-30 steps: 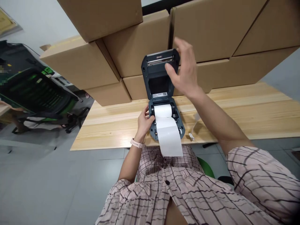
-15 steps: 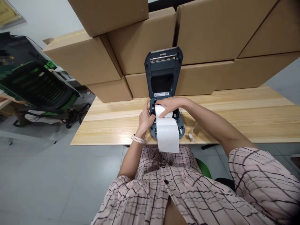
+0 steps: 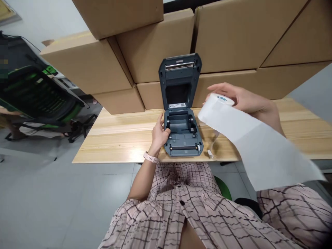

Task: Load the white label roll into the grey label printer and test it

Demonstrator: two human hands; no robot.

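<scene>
A dark grey label printer (image 3: pixel 183 141) lies on the desk with its lid (image 3: pixel 180 79) raised. The roll holders on both sides of its bay show, with a roller near the front edge. My left hand (image 3: pixel 159 133) grips the printer's left side, thumb over the rim. Off to the right and above the desk, my right hand (image 3: pixel 246 98) is closed around a white label roll (image 3: pixel 216 107). From the roll a long loose strip of paper trails down to the right, its end blurred. Part of my right forearm is hidden behind the strip.
Stacked cardboard boxes (image 3: pixel 160 48) stand along the back of the wooden desk (image 3: pixel 116 135). A small white tag or plug (image 3: pixel 210 153) on a thin cord lies right of the printer. At left is a black and green office chair (image 3: pixel 38 97), with a person partly visible there.
My right hand has lifted the label roll out of the printer bay and carried it right, with its paper strip swinging along. My left hand stays on the printer's side.
</scene>
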